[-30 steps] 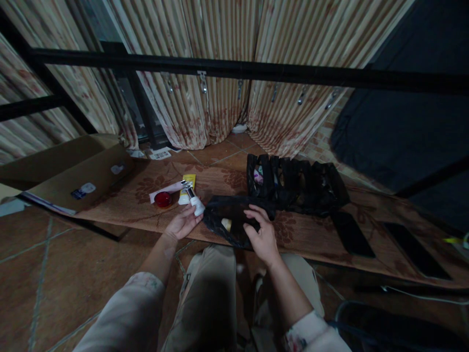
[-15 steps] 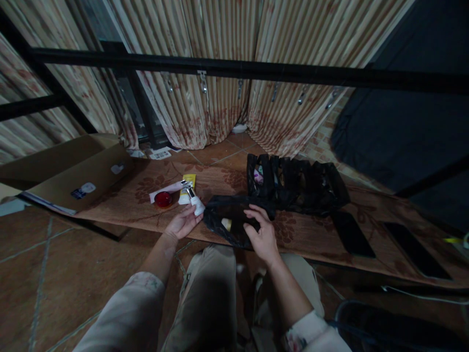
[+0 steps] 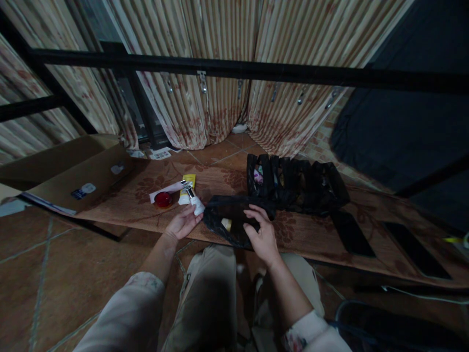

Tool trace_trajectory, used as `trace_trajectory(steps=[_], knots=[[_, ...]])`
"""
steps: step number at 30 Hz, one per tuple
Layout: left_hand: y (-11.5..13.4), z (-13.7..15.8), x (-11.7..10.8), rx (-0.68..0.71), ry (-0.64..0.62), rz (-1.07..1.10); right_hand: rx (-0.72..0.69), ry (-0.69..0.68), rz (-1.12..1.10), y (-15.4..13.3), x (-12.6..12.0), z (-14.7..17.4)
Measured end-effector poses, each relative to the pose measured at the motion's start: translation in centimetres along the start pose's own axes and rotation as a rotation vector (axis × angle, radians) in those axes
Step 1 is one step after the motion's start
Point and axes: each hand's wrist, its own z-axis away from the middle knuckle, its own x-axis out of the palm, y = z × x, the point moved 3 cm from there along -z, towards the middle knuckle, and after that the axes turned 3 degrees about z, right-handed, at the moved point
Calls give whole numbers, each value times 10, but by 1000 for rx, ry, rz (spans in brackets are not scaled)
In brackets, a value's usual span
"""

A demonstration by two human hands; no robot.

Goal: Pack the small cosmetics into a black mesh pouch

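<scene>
Holding a small white pump bottle [image 3: 195, 202] in my left hand [image 3: 181, 222], nozzle pointing away, just left of the black pouch [image 3: 234, 217] my right hand [image 3: 262, 234] grips at the mat's near edge.

Bare mat [image 3: 300, 234] lies open right of the black pouch [image 3: 234, 217]; behind it the black organizer [image 3: 296, 186] blocks, left the red jar [image 3: 163, 199] and yellow tube [image 3: 187, 188] crowd

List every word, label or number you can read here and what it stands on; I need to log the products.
Nothing is legible.
Yellow tube: print too small to read.
Small white pump bottle in the left hand: no readable label.
Stickers on the brown cardboard box: blurred.
White paper slips on the floor: blurred.
</scene>
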Motion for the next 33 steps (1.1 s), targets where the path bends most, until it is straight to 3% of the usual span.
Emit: trace_trajectory(steps=[33], knots=[[2, -1, 4, -34, -12, 54, 14, -11, 20, 0, 0, 0]])
